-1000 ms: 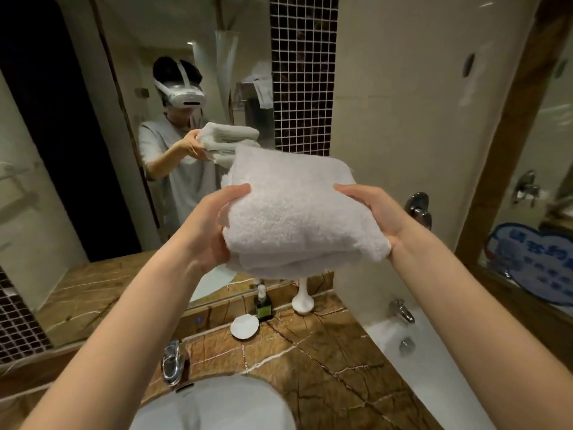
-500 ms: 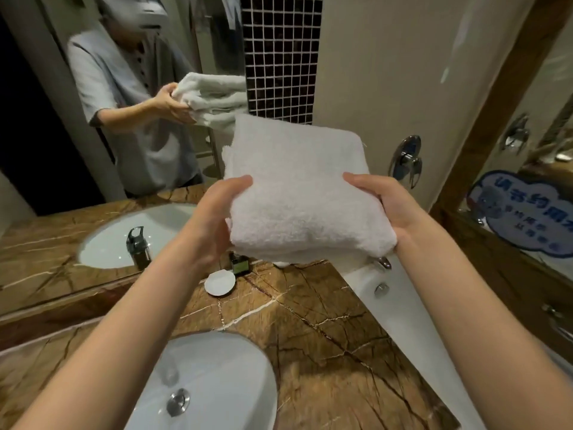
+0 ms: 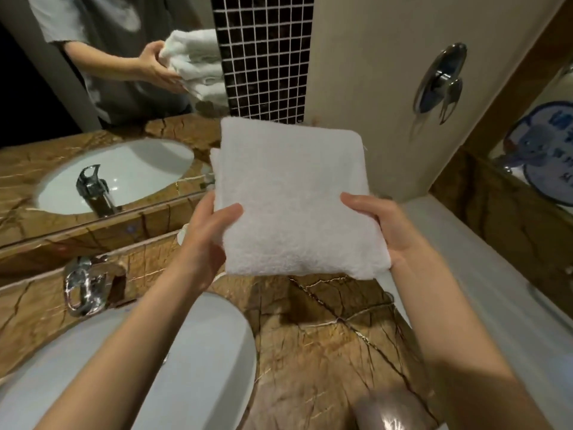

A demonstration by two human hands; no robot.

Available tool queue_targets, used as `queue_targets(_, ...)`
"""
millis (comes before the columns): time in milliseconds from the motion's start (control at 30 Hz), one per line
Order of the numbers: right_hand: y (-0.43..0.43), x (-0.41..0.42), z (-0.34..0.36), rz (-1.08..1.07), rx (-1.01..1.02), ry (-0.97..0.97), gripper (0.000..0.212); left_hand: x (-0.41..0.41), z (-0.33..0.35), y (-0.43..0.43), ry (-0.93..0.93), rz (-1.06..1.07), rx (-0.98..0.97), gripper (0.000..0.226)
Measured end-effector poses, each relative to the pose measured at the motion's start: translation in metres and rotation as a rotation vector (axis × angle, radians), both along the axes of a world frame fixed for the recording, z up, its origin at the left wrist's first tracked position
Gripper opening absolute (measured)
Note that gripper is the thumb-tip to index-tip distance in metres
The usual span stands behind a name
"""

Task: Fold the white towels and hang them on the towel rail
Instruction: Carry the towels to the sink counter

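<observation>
A folded white towel (image 3: 291, 193) is held flat in the air above the brown marble counter (image 3: 322, 336). My left hand (image 3: 207, 240) grips its near left edge, thumb on top and fingers hidden beneath. My right hand (image 3: 390, 234) grips the near right corner the same way. The stack looks several layers thick. The mirror (image 3: 102, 97) at the back left shows the same towel held in the reflected hands. No towel rail is in view.
A white basin (image 3: 173, 361) with a chrome tap (image 3: 82, 285) sits below my left arm. The white bathtub rim (image 3: 483, 293) runs along the right. A chrome fitting (image 3: 440, 82) is on the cream wall, beside a strip of dark mosaic tile (image 3: 263, 57).
Both hands have lowered the towel from chest height toward the counter, and the view has tipped downward. The grip on the towel is unchanged.
</observation>
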State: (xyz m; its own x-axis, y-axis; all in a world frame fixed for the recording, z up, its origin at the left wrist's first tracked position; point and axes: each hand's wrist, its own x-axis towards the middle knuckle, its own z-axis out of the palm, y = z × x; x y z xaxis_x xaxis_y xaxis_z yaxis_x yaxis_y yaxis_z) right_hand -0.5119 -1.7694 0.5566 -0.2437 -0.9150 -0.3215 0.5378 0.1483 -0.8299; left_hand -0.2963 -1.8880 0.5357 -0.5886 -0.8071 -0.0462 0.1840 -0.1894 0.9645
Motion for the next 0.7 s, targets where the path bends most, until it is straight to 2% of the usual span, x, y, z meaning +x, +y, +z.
queue_targets(200, -0.002, -0.009, -0.076, -0.015, 0.146, -0.077, 0.070, -0.007, -0.076, 0.001, -0.083, 0.005, 0.105, 0.082)
queue_targets(367, -0.005, -0.017, -0.129, 0.045, 0.166, -0.179, 0.065, -0.011, -0.127, -0.002, -0.107, 0.006, 0.141, 0.068)
queue_targets(500, -0.012, -0.022, -0.163, 0.034, 0.174, -0.106, 0.061, -0.015, -0.157, -0.006, -0.128, -0.015, 0.165, 0.078)
queue_targets(700, -0.022, -0.030, -0.194, 0.016, 0.236, -0.073, 0.070, -0.023, -0.192, -0.013, -0.171, 0.004, 0.188, 0.086)
